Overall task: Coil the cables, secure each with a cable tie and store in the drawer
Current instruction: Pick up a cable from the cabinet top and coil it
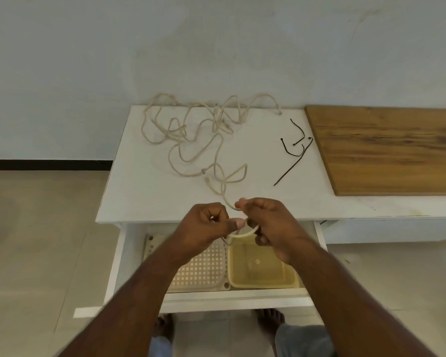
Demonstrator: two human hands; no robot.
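Both hands, left hand (211, 225) and right hand (265, 222), pinched a cable (191, 140) loop above the open drawer (119, 256); cable ties (294, 150) lay center-right, forearms hiding the drawer's trays.

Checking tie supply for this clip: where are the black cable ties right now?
In the head view, the black cable ties lie loose on the white cabinet top, right of the tangled cable and just left of the wooden board.

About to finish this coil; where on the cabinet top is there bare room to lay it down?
Bare white top lies between the loose cable and the black cable ties, and along the front edge right of the hands, up to the wooden board. The back left is crowded with tangled cable.
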